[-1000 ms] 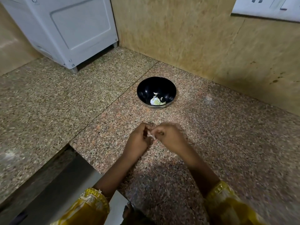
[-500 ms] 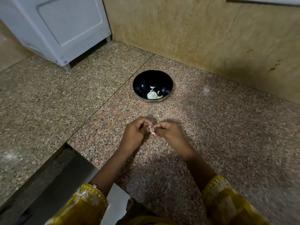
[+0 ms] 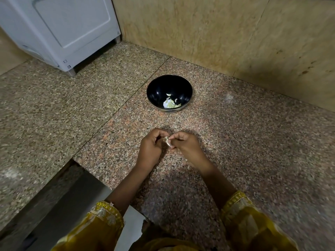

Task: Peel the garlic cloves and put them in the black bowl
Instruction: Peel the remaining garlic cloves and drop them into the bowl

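Observation:
A small pale garlic clove with loose skin is pinched between the fingertips of both hands, low over the granite counter. My left hand holds it from the left and my right hand from the right, fingers curled. Beyond the hands stands the black bowl, apart from them. Inside it lie a few pale garlic pieces and skins.
A speckled granite counter runs under everything, with a tan stone wall behind it. A white appliance stands at the back left. At the lower left the counter edge drops off to a grey surface.
The view has shifted slightly, so bowl and hands sit a little differently in frame. My fingers keep working the clove's skin; both hands stay together in the same spot.

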